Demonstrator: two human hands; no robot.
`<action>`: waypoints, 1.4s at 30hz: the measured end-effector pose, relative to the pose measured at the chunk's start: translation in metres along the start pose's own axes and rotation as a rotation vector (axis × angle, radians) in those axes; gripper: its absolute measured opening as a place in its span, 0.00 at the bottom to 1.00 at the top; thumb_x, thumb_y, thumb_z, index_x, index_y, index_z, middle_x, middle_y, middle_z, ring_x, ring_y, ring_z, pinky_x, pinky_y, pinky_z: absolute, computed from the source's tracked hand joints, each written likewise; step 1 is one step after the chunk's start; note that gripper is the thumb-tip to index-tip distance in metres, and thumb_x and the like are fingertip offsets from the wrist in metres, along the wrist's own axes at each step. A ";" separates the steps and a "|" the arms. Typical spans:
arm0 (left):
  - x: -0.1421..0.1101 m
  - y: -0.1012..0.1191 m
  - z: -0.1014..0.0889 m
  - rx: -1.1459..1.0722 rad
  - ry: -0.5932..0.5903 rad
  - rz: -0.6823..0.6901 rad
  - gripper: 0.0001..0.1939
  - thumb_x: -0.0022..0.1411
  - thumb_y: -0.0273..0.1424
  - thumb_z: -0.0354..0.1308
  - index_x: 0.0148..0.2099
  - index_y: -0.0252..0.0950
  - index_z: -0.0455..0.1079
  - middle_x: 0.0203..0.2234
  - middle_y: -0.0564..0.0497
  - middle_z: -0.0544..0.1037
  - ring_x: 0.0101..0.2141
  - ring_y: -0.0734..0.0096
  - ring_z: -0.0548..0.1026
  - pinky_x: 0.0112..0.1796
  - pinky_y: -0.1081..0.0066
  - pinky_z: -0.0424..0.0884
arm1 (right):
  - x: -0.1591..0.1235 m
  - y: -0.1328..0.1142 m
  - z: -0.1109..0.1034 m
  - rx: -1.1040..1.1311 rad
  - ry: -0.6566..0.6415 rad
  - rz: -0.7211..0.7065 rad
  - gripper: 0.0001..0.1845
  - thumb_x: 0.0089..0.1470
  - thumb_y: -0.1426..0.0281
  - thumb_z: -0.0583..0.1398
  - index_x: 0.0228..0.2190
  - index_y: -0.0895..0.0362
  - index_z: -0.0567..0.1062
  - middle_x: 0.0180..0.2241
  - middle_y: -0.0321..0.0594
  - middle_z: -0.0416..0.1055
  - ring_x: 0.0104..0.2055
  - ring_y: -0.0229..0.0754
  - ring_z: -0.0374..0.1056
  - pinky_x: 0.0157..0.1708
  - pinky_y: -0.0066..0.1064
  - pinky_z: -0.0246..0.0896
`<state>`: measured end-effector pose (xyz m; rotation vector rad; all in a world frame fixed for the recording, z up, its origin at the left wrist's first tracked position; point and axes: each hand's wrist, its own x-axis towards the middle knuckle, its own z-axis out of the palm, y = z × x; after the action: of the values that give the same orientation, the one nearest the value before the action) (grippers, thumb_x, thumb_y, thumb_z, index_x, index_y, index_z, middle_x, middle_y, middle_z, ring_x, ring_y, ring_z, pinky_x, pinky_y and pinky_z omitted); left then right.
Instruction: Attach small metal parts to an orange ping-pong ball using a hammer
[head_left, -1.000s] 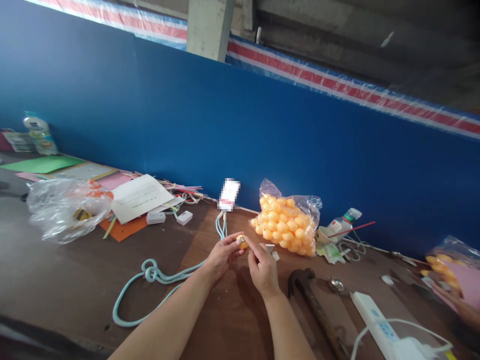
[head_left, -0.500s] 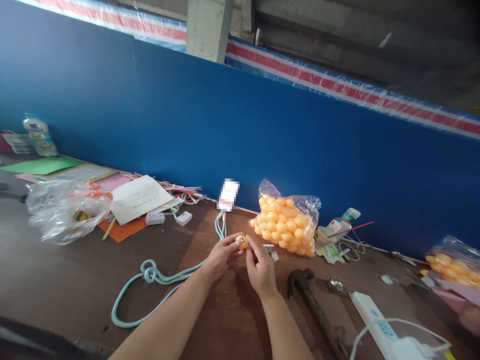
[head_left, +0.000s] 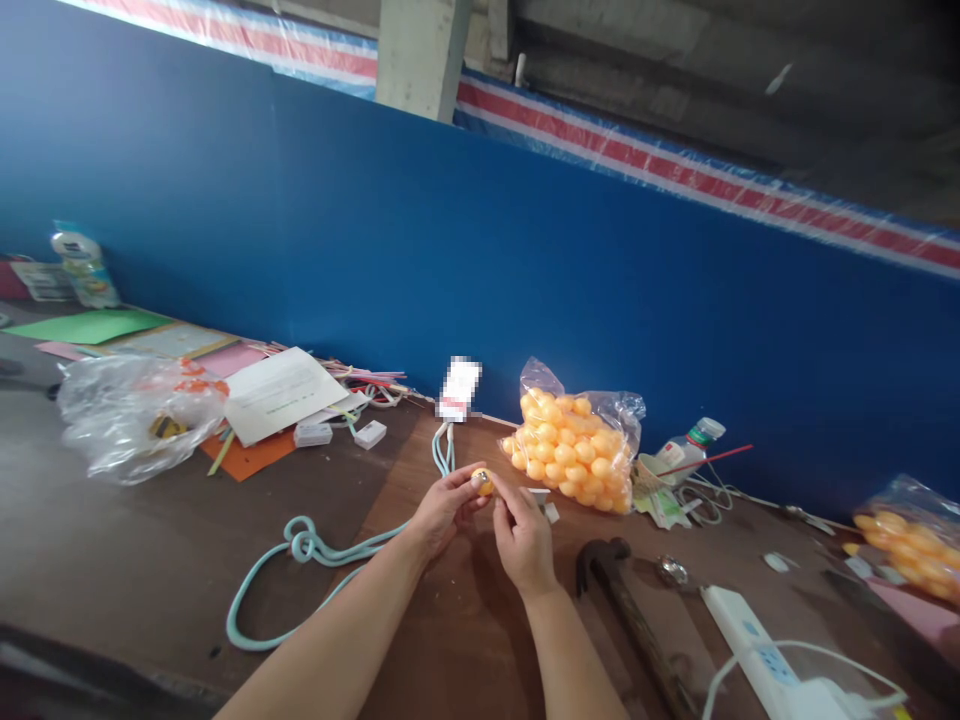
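Observation:
Between my hands, above the brown table (head_left: 450, 640), is a small orange ball (head_left: 484, 483) with a shiny silvery spot on its top. My left hand (head_left: 446, 510) pinches it from the left, thumb and fingers closed on it. On its other side my right hand (head_left: 521, 530) has its fingers bent together, the index fingertip touching the ball; whether anything small sits in that pinch is hidden. Behind my hands stands a clear plastic bag (head_left: 574, 445) full of similar orange balls. A light blue cord (head_left: 259, 590) loops out from under my left forearm toward a blurred-out card (head_left: 458, 389).
To the right lie a claw hammer (head_left: 626, 610), a crumpled silvery piece (head_left: 672, 570) and a white power strip (head_left: 757, 640) with a cable. A second bag of balls (head_left: 911, 540) is at far right. Papers (head_left: 281, 395) and a plastic bag (head_left: 139, 415) cover the left. A blue partition (head_left: 375, 240) closes the back.
Both hands keep nearly the same place around the orange ball. The whole view has shifted slightly. A blurred hand at the far right edge is no longer in sight.

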<state>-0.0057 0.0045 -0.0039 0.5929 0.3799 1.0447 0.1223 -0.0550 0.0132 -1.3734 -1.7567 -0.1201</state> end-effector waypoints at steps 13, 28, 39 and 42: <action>0.000 0.001 0.002 0.006 0.026 0.002 0.17 0.51 0.25 0.64 0.45 0.30 0.71 0.38 0.43 0.76 0.33 0.73 0.76 0.36 0.76 0.72 | -0.003 -0.002 0.004 0.109 0.068 0.062 0.20 0.56 0.70 0.52 0.50 0.56 0.66 0.41 0.46 0.73 0.38 0.43 0.70 0.38 0.34 0.68; -0.003 0.004 0.004 -0.026 0.030 -0.020 0.14 0.54 0.27 0.61 0.44 0.29 0.71 0.39 0.42 0.76 0.35 0.71 0.76 0.38 0.75 0.72 | -0.002 -0.003 0.005 0.448 0.101 0.333 0.09 0.54 0.64 0.56 0.35 0.57 0.70 0.25 0.39 0.70 0.23 0.37 0.65 0.24 0.28 0.62; -0.003 0.002 0.004 0.004 -0.011 -0.034 0.15 0.54 0.27 0.61 0.46 0.29 0.70 0.36 0.42 0.77 0.28 0.76 0.75 0.35 0.75 0.71 | 0.002 -0.010 0.004 0.806 -0.014 0.526 0.09 0.51 0.64 0.60 0.32 0.56 0.70 0.26 0.35 0.72 0.19 0.31 0.60 0.18 0.23 0.55; -0.004 0.002 0.005 0.025 -0.038 -0.024 0.16 0.54 0.28 0.61 0.46 0.29 0.71 0.36 0.43 0.76 0.29 0.76 0.74 0.34 0.75 0.71 | 0.003 -0.008 0.004 0.881 -0.033 0.567 0.09 0.50 0.64 0.60 0.32 0.56 0.70 0.28 0.36 0.73 0.18 0.30 0.59 0.17 0.23 0.53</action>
<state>-0.0066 0.0001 0.0017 0.6288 0.3665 1.0057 0.1130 -0.0539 0.0161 -1.1202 -1.1281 0.8830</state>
